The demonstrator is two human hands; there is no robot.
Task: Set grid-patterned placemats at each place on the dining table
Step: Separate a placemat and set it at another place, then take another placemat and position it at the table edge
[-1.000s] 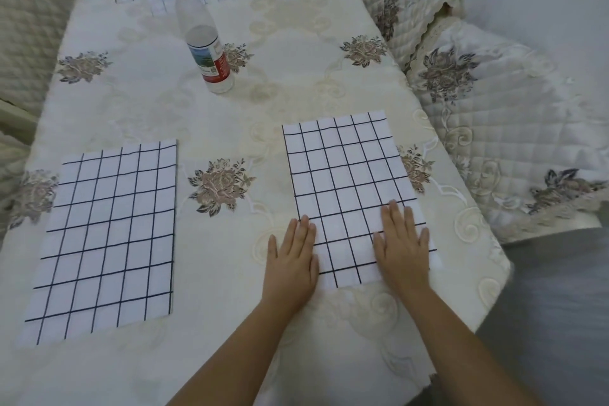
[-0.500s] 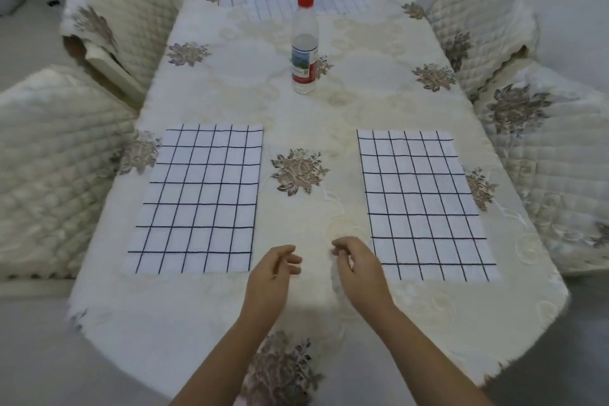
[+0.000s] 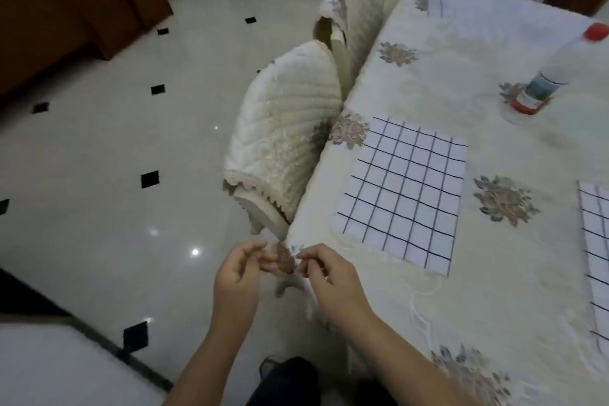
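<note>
We find the right hand (image 3: 333, 277) pinching the tablecloth (image 3: 428, 86) between thumb and forefinger at the near left table corner. The left hand (image 3: 235, 277) is curled, with its fingertips at the same corner; blur prevents us from telling whether it grips.

Just beyond the hands, one placemat (image 3: 400, 194) lies flat on the cloth, close to the table's left edge. A second placemat (image 3: 596, 257) is cut off at the right edge of the view, and a strip of a far placemat (image 3: 435, 5) shows at the far end.

We judge the mats thin, light and limp:
- take hold at two corners, or slide them with flat fingers
- expect them to slip easily on the smooth cloth
- any tug on the cloth is likely to shift them

A bottle (image 3: 547, 76) stands far right, well apart from the mats. A quilted chair (image 3: 286, 142) sits against the left table edge, leaving little room there; the floor (image 3: 115, 158) to the left offers room to move
</note>
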